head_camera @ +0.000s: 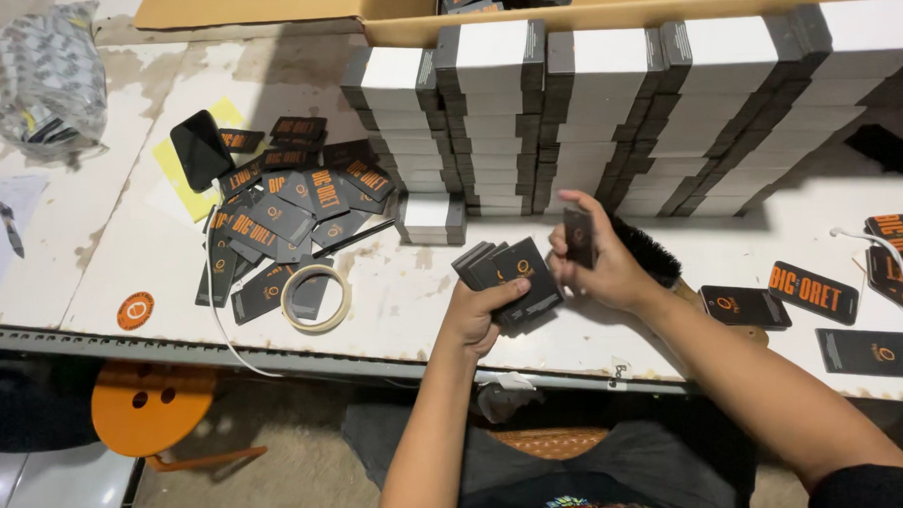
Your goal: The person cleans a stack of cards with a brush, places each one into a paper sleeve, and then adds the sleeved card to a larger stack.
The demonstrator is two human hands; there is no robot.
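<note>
Our left hand grips a fanned stack of dark rectangular cardboard tags with orange marks, thumb pressed across the top, held just above the worn white table. Our right hand pinches 1 dark tag upright between thumb and fingers, just beside the stack. A loose pile of similar tags lies well to the left, near a roll of clear tape. Stacked white boxes with dark edges stand behind.
</note>
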